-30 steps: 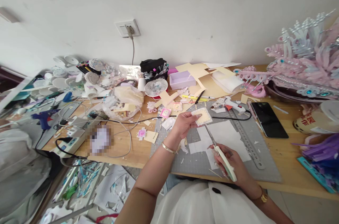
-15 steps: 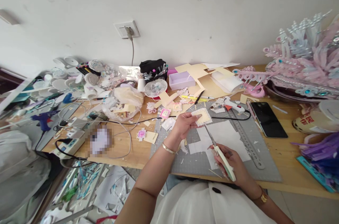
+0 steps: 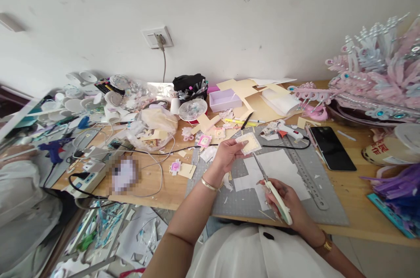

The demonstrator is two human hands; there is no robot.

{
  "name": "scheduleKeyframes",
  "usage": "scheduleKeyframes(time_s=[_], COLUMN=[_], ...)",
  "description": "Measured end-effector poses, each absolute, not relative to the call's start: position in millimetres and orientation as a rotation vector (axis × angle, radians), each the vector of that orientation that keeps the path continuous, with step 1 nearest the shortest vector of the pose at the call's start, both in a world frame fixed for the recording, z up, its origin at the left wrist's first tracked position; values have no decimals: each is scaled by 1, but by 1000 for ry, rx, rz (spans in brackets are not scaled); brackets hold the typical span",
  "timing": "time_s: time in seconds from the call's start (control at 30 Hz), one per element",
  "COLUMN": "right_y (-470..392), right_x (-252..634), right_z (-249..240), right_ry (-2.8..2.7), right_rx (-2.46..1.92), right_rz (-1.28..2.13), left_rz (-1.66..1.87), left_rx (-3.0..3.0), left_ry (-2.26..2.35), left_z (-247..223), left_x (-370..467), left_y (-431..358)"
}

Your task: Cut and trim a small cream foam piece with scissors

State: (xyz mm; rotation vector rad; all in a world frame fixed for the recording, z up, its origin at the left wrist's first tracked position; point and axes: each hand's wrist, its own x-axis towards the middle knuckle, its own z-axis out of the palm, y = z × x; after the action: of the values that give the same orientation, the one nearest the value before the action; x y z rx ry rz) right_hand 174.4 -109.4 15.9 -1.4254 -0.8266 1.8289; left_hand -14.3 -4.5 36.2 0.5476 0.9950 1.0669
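Between the thumb and fingers of my left hand [image 3: 229, 155] is a small cream square card [image 3: 250, 143] with a pale scalloped edge. My right hand [image 3: 287, 203] is wrapped round the white handles of a pair of scissors [image 3: 278, 199]. The blades point up and left, with their tip at the lower edge of the card. Beneath both hands lie white paper sheets [image 3: 278, 164] on a grey cutting mat [image 3: 236, 203]. Small pink-edged square pieces [image 3: 204, 140] lie left of the card.
A steel ruler [image 3: 308, 177], a white glue gun [image 3: 290, 131] and a black phone [image 3: 333, 149] lie to the right. Behind is a lilac box [image 3: 225, 100]. At the left, a power strip [image 3: 88, 181], cables and a person's sleeve [image 3: 19, 190] show.
The card in my left hand has tilted and shifted slightly left. The scissors have hardly moved. At the far left, another person's hand has come into view near the blue glue gun.
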Motion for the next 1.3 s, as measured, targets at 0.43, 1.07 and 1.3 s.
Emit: scheduleKeyframes(time_s=[0.43,1.07,1.3], right_y=[-109,-110,-110], right_x=[175,175,175], right_z=[14,12,11], right_ry=[-770,-755,-758], right_rx=[-1331,-1326,-1317], right_rz=[1866,1835,1859], left_rz=[1049,1046,1033], left_rx=[540,528,536], left_ry=[979,1005,987], left_z=[40,39,38], left_x=[-14,-14,-14], left_y=[-5,-5,-5])
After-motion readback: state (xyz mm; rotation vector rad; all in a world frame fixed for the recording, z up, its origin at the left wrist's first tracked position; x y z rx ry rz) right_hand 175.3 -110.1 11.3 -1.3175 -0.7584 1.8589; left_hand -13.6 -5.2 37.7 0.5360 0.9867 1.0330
